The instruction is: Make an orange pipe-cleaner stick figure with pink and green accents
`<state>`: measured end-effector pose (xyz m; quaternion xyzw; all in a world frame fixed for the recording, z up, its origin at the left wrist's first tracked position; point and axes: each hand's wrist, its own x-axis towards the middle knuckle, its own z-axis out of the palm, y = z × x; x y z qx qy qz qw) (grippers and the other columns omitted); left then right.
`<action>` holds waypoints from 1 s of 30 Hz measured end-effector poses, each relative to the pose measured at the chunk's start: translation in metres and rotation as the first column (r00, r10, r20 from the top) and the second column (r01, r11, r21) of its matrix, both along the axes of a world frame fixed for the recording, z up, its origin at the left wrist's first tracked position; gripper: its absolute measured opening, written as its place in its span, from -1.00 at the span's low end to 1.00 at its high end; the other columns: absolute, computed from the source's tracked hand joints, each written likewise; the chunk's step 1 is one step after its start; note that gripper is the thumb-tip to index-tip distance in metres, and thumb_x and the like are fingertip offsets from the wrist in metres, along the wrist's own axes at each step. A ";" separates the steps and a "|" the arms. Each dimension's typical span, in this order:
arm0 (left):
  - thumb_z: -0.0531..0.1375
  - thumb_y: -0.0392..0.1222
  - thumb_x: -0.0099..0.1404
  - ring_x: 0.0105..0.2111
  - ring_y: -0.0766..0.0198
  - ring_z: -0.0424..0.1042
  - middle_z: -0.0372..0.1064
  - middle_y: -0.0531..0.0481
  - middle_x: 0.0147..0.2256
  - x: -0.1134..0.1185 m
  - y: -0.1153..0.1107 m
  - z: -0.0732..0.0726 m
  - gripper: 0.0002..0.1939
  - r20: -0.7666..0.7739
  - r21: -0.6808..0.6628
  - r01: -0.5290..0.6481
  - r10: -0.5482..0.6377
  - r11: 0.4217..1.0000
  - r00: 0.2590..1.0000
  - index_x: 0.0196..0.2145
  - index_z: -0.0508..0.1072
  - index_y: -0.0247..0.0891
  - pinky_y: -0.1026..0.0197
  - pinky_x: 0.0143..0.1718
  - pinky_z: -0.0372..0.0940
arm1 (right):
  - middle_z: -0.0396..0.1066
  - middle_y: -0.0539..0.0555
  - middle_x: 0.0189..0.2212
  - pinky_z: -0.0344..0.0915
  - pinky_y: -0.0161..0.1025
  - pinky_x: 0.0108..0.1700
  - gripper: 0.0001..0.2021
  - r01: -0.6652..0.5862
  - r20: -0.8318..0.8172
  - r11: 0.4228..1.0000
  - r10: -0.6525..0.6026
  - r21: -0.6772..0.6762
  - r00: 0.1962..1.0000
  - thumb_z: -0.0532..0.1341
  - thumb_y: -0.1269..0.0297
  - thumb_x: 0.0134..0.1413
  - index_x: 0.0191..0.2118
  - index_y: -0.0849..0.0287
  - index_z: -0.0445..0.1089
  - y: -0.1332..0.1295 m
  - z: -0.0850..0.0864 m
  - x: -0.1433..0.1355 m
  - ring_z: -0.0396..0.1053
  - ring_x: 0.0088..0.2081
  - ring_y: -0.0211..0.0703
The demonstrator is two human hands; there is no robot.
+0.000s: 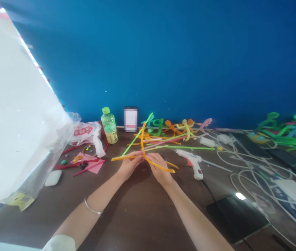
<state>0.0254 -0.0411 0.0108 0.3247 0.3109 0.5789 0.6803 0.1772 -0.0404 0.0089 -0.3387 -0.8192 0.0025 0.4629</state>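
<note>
Forearms [189, 212] up front, left hand [128, 167] and right hand [161, 170] pinching orange stems [142, 138] over the desk [137, 216], exact grip's kinda hard to see; glue gun [196, 165] just right.

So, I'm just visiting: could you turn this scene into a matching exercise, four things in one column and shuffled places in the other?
Things:
1. crossed orange stems
2. glue gun
3. bottle
4. bangle

Places:
A. around the left forearm
B. lying on the table, to the right of the right hand
C. held between the left hand and the right hand
D. upright, just left of the propped phone

Right pairs: 1-C, 2-B, 3-D, 4-A
</note>
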 end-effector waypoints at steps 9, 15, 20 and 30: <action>0.27 -0.17 0.03 -0.33 0.27 0.40 0.41 -0.07 -0.24 -0.002 0.003 -0.006 -0.79 -0.214 0.155 0.021 0.013 0.988 0.977 -0.33 0.53 -0.27 0.11 -0.15 0.30 | 0.40 0.11 -0.38 0.31 -0.13 -0.21 -0.85 0.098 0.069 0.995 -0.099 0.017 0.993 0.04 0.40 0.14 -0.30 0.15 0.36 0.002 0.001 -0.001 0.34 -0.29 -0.11; 0.25 -0.16 0.05 -0.35 0.27 0.39 0.43 -0.09 -0.35 -0.002 0.000 0.000 -0.79 -0.289 0.186 0.078 -0.021 0.979 0.957 -0.35 0.53 -0.31 0.16 -0.20 0.31 | 0.37 0.08 -0.45 0.30 -0.18 -0.28 -0.88 0.091 -0.001 0.994 -0.091 -0.067 0.996 0.06 0.37 0.12 -0.40 0.15 0.31 0.002 0.001 -0.003 0.32 -0.38 -0.16; 0.26 -0.16 0.04 -0.30 0.23 0.40 0.44 -0.10 -0.31 -0.001 -0.002 -0.003 -0.77 -0.203 0.135 0.080 -0.051 0.988 0.978 -0.33 0.52 -0.32 0.10 -0.12 0.28 | 0.37 0.10 -0.43 0.31 -0.15 -0.26 -0.91 0.059 -0.049 0.993 -0.065 -0.100 0.997 0.06 0.39 0.10 -0.38 0.15 0.29 0.001 0.004 -0.005 0.32 -0.35 -0.14; 0.28 -0.14 0.01 -0.32 0.19 0.44 0.46 -0.12 -0.33 0.003 -0.003 0.001 -0.75 -0.215 0.091 0.021 -0.001 0.996 0.977 -0.34 0.51 -0.34 0.03 -0.09 0.28 | 0.37 0.13 -0.34 0.35 -0.18 -0.23 -0.92 0.075 -0.237 0.975 -0.125 -0.211 0.963 0.08 0.37 0.05 -0.31 0.15 0.29 -0.003 0.003 -0.010 0.37 -0.29 -0.13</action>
